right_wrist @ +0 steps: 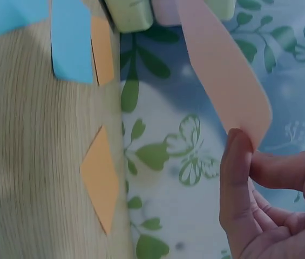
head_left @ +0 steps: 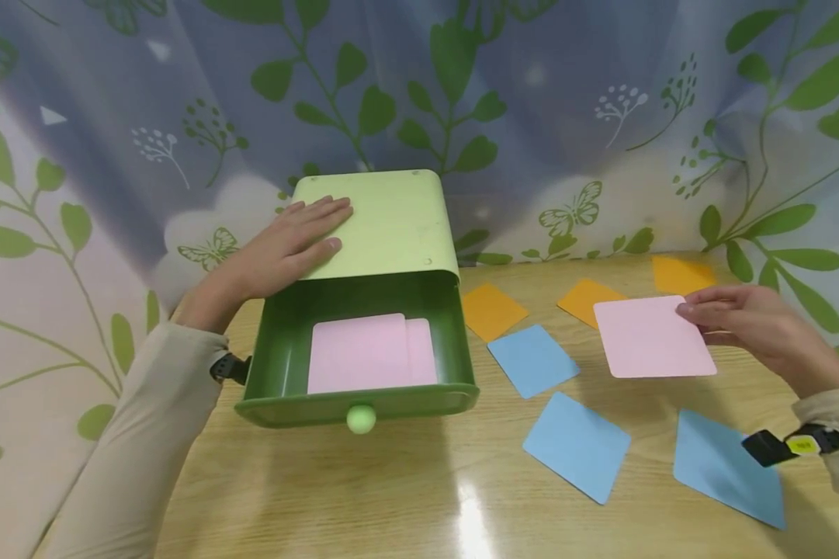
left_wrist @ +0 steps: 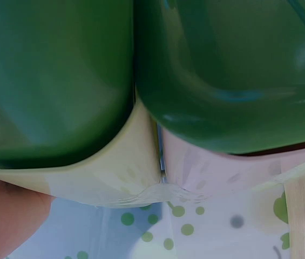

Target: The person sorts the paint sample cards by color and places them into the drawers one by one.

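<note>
Beige fabric sleeve [head_left: 147, 419] nearest the camera; card loading looks partway.
Done: at least two pale-pink square cards [head_left: 359, 353] in the pulled-out dark-green plastic-looking drawer [head_left: 426, 402]. Remaining: matte pink square card [head_left: 650, 338], pinched by the right hand [head_left: 754, 326] above the wood-grain counter [head_left: 363, 497], right of the drawer, not in yet; three blue square cards [head_left: 534, 361] and three orange square cards [head_left: 492, 312] lie outside, none of either colour visible in the drawer. Left hand [head_left: 286, 244] lies flat on the pale-green plastic-looking box [head_left: 391, 225], fingers extended, gripping nothing.
</note>
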Action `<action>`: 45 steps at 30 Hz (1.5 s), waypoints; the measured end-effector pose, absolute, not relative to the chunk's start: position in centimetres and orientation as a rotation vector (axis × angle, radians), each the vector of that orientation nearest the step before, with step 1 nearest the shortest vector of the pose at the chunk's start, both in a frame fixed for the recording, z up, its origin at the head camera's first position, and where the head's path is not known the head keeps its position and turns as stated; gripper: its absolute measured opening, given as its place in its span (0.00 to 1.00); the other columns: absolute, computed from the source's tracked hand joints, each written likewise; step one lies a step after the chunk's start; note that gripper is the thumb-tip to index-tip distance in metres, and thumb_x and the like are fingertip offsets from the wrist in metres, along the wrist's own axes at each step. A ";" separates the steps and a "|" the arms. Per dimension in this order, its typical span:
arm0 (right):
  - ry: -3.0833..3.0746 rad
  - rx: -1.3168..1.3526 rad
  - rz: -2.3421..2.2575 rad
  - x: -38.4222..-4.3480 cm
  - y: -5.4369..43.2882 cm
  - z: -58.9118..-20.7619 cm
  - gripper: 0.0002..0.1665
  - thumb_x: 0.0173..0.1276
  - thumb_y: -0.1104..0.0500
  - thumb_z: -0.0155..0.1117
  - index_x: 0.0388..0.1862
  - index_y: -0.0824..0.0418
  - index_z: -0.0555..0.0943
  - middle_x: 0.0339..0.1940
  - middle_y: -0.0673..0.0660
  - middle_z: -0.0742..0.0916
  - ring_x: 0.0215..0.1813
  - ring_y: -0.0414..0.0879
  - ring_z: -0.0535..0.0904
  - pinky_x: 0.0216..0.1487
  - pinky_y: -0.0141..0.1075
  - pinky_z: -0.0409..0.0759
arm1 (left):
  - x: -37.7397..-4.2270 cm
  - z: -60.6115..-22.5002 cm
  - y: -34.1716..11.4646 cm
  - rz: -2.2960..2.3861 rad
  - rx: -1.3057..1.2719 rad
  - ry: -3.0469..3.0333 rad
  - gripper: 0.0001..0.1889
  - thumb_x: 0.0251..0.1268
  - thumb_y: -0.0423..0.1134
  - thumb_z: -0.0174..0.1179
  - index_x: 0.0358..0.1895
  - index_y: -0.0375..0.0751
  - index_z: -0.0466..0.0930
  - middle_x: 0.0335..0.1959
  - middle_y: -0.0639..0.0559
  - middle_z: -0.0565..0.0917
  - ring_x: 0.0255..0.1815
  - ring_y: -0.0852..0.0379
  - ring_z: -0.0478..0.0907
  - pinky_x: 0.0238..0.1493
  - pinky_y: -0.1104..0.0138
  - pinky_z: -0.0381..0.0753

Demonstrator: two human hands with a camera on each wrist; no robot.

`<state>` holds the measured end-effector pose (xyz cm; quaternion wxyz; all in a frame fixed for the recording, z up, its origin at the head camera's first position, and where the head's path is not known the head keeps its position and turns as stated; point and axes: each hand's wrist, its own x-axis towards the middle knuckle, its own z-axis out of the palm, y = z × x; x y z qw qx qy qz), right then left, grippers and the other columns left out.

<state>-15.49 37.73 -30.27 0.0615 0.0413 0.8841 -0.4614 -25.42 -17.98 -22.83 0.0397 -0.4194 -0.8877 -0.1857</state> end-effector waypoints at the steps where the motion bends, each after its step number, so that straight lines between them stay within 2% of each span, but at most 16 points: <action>1: 2.664 0.108 -1.401 -15.5 37.4 -30.2 0.26 0.72 0.55 0.60 0.57 0.75 0.69 0.34 0.34 0.83 0.36 0.35 0.81 0.38 0.30 0.81 | -25.4 -22.8 -18.0 -0.573 -1.286 -2.722 0.32 0.79 0.53 0.35 0.76 0.36 0.50 0.77 0.41 0.50 0.78 0.45 0.41 0.75 0.53 0.32; 3: 2.643 0.080 -1.419 -15.4 36.7 -30.0 0.25 0.72 0.56 0.61 0.57 0.75 0.69 0.34 0.35 0.84 0.36 0.35 0.82 0.38 0.30 0.82 | -25.4 -22.8 -18.0 -0.573 -1.283 -2.723 0.32 0.79 0.53 0.35 0.76 0.36 0.50 0.77 0.41 0.50 0.78 0.45 0.41 0.75 0.53 0.32; 7: 2.583 0.043 -1.495 -15.3 35.3 -29.3 0.14 0.71 0.60 0.61 0.51 0.65 0.73 0.35 0.37 0.85 0.38 0.37 0.83 0.39 0.30 0.82 | -25.4 -22.8 -18.0 -0.573 -1.277 -2.722 0.32 0.79 0.53 0.35 0.76 0.36 0.50 0.77 0.41 0.50 0.78 0.45 0.41 0.75 0.53 0.33; 9: 2.575 0.033 -1.514 -15.2 34.6 -29.0 0.13 0.70 0.60 0.62 0.49 0.63 0.73 0.36 0.38 0.86 0.38 0.38 0.83 0.40 0.31 0.82 | -25.3 -22.8 -18.0 -0.578 -1.278 -2.721 0.32 0.79 0.53 0.35 0.76 0.36 0.50 0.77 0.41 0.50 0.78 0.45 0.41 0.75 0.53 0.33; 14: 2.564 -0.009 -1.546 -15.2 32.7 -28.1 0.19 0.70 0.57 0.62 0.53 0.66 0.71 0.37 0.40 0.86 0.39 0.39 0.82 0.41 0.33 0.82 | -25.4 -22.8 -17.9 -0.581 -1.278 -2.719 0.32 0.79 0.53 0.35 0.76 0.37 0.50 0.77 0.41 0.50 0.78 0.45 0.41 0.75 0.53 0.33; 21: 2.466 -0.138 -1.675 -15.0 29.8 -27.1 0.07 0.72 0.61 0.58 0.48 0.57 0.76 0.40 0.46 0.85 0.40 0.43 0.80 0.43 0.35 0.81 | -25.3 -22.8 -18.0 -0.584 -1.276 -2.717 0.32 0.79 0.52 0.35 0.76 0.36 0.51 0.77 0.41 0.51 0.78 0.44 0.42 0.75 0.53 0.33; 28: 2.051 -0.195 -2.139 -14.7 26.8 -25.9 0.08 0.72 0.68 0.55 0.41 0.60 0.81 0.41 0.52 0.81 0.37 0.43 0.79 0.39 0.34 0.80 | -25.5 -23.0 -18.0 -0.592 -1.273 -2.727 0.33 0.79 0.55 0.34 0.76 0.37 0.50 0.77 0.41 0.50 0.78 0.45 0.40 0.75 0.53 0.32; 32: 1.907 -0.181 -2.289 -14.6 24.0 -25.2 0.07 0.70 0.69 0.57 0.37 0.62 0.82 0.39 0.53 0.83 0.33 0.45 0.82 0.38 0.34 0.81 | -25.5 -22.8 -18.0 -0.585 -1.273 -2.729 0.33 0.79 0.55 0.34 0.76 0.36 0.50 0.77 0.41 0.50 0.78 0.45 0.40 0.75 0.54 0.32; 39: 2.028 -0.258 -2.198 -14.0 19.1 -24.6 0.01 0.70 0.65 0.61 0.37 0.62 0.79 0.36 0.53 0.82 0.31 0.44 0.80 0.37 0.34 0.81 | -25.5 -22.7 -17.9 -0.576 -1.285 -2.727 0.33 0.79 0.55 0.34 0.76 0.37 0.49 0.77 0.41 0.50 0.78 0.45 0.41 0.75 0.53 0.33; 45: 2.293 -0.307 -2.065 -14.2 15.8 -24.4 0.09 0.67 0.62 0.65 0.38 0.67 0.77 0.30 0.54 0.84 0.29 0.46 0.81 0.37 0.40 0.84 | -25.4 -22.7 -17.9 -0.585 -1.278 -2.735 0.33 0.79 0.55 0.34 0.76 0.37 0.49 0.78 0.42 0.50 0.78 0.46 0.40 0.75 0.53 0.32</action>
